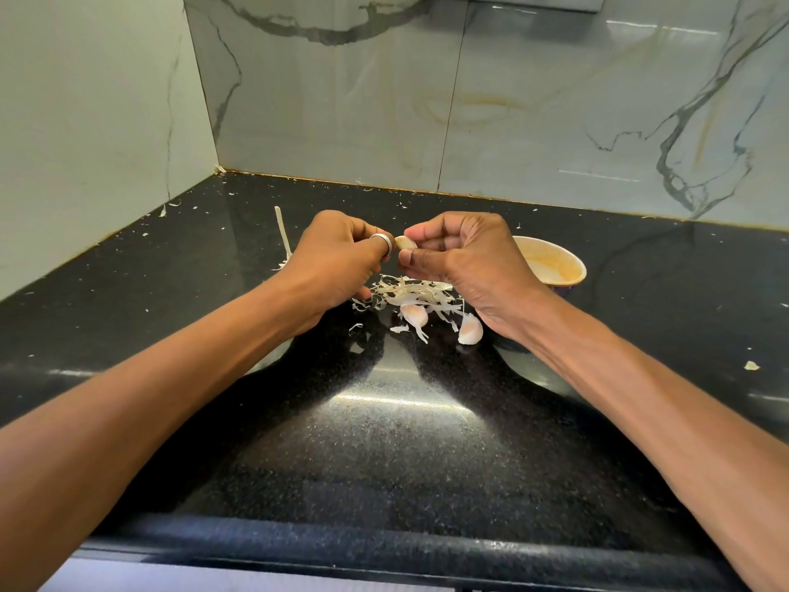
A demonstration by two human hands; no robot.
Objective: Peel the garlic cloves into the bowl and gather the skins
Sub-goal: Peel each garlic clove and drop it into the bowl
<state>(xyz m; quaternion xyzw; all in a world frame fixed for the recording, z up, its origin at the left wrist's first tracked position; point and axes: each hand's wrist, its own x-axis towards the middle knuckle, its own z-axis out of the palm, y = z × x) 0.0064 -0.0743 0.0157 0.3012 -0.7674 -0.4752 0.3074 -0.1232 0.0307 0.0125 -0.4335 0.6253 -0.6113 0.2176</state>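
Note:
A pale garlic clove (405,242) is held in the air between both hands above the black counter. My left hand (337,260), with a silver ring on one finger, grips its left end with curled fingers. My right hand (463,260) pinches its right end. Below the hands lies a heap of white garlic skins (410,292). Two unpeeled cloves lie at the heap's near edge, one in the middle (414,314) and one to the right (470,329). A small cream bowl (555,262) stands behind my right hand, partly hidden by it.
A long pale garlic stalk (282,235) lies behind my left hand. Small skin flakes are scattered over the counter (384,442), with one scrap (751,366) at the far right. Marble-look tiled walls close the back and left. The counter's front edge runs below my forearms.

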